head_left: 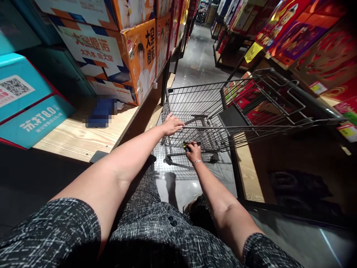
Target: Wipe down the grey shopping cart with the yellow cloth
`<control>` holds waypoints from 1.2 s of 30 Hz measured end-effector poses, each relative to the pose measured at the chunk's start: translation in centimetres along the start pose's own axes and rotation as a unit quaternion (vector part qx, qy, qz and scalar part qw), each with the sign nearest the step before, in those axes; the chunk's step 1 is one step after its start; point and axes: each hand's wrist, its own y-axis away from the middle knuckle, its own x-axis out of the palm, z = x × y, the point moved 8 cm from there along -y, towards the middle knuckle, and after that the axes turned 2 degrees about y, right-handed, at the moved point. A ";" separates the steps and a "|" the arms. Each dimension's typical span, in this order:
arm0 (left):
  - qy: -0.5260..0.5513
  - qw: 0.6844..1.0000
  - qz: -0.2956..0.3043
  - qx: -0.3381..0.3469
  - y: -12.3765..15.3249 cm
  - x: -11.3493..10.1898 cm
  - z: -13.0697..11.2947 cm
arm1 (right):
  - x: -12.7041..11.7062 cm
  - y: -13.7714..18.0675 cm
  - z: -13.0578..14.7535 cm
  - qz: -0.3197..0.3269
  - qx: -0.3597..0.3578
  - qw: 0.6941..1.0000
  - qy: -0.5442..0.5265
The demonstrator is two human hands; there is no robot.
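A black wire shopping cart [195, 87] stands across the aisle in front of me, its handle off to the right. My left hand [173, 124] lies over the cart's near front corner, with its fingers bent round the top rim. Lower down, beside the cart's wire side, my right hand [193, 152] is closed on a small black thing with a yellow part [186, 146]. Its kind is mostly hidden by the fingers. A bracelet circles my right wrist.
Orange and white cartons [106, 56] are stacked on a wooden shelf [83, 139] at left, near a teal box [33, 96] and a blurred blue item [100, 111]. Red gift boxes [320, 56] line the right shelf. The shiny floor [199, 48] runs back between shelves.
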 end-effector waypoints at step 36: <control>-0.111 0.994 0.010 -0.013 0.8 1.0 -4.0 | -26.3 -5.6 -7.0 -0.078 0.003 0.962 0.260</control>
